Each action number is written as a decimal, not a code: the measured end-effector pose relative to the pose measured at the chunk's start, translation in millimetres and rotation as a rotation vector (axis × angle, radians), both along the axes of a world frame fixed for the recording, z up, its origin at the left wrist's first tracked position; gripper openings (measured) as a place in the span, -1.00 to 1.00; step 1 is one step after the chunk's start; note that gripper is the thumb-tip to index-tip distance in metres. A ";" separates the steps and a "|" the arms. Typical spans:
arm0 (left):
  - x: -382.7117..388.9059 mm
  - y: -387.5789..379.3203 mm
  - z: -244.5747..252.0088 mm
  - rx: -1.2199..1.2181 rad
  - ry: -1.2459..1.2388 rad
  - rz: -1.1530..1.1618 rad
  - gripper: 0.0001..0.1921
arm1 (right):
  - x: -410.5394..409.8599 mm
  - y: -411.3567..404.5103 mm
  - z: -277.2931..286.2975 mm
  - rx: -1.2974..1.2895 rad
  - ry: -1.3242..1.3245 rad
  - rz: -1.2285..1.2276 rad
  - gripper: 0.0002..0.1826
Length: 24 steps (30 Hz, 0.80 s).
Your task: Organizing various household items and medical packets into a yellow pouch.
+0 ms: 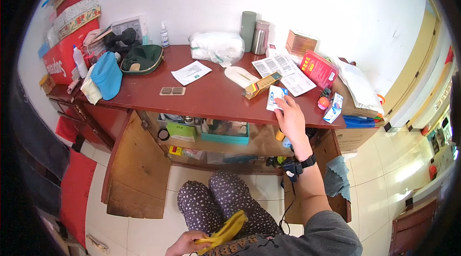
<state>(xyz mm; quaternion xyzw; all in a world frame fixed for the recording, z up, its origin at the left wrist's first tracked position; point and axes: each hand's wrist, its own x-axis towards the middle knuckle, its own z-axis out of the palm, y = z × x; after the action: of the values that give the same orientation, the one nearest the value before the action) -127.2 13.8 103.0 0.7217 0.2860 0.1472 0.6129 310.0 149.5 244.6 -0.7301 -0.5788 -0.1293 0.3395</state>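
Observation:
At the front edge of the dark red cabinet top [151, 92], my right hand [292, 116] has its thumb and fingers on a small white-and-blue carton [275, 95]. A narrow gold carton [263, 85] lies just behind it, beside an oval white tray [242, 75]. Printed sheets [275, 65] spread out further back. Low in front of my body, my left hand [189, 242] grips a folded yellow cloth [228, 228] over my lap. Below the top, the cabinet doors stand swung out, the left door [138, 173] showing bare wood.
On the shelf sit a turquoise box [225, 137] and a green box [181, 132]. A grey cloth [337, 177] hangs over the right door [342, 205]. Towards the back stand a green cylinder [248, 31] and a steel flask [260, 38]. A blue cap [107, 76] lies left.

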 end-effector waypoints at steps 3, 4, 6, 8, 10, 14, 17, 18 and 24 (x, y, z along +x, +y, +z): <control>-1.5 15.4 10.8 0.405 0.008 0.031 -0.81 | -8.0 5.8 1.6 0.101 -0.404 -0.047 -0.67; 0.7 19.2 14.7 0.432 -0.009 0.014 -0.81 | -11.3 8.3 2.2 0.151 -0.434 -0.020 -0.69; 8.7 21.1 21.1 0.509 -0.070 -0.038 -0.82 | -13.0 14.4 4.7 0.055 -0.333 0.032 -0.72; 19.0 18.7 24.6 0.596 -0.063 -0.113 -0.83 | -9.5 16.8 5.1 0.034 -0.241 0.078 -0.81; 26.3 14.9 25.4 0.637 -0.108 -0.107 -0.83 | -2.4 11.3 1.9 0.029 -0.240 0.064 -0.83; 18.8 14.1 26.9 0.459 -0.029 -0.050 -0.82 | 11.6 -4.4 -0.5 0.055 -0.215 0.010 -0.74; 5.6 16.3 30.3 0.295 -0.106 -0.074 -0.79 | 9.7 -5.9 7.2 0.021 -0.305 -0.165 -0.48; 3.6 18.1 30.7 0.277 -0.105 -0.087 -0.80 | 6.9 -1.5 10.9 0.076 -0.312 -0.061 -0.47; 8.3 24.3 32.9 0.293 -0.189 -0.054 -0.78 | -21.5 71.6 28.7 0.059 -0.543 0.298 -0.53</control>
<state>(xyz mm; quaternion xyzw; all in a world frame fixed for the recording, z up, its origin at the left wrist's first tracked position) -118.9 38.1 135.9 0.7938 0.1831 0.2379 0.5290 288.4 221.1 273.4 -0.5658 -0.7450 -0.2851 0.2088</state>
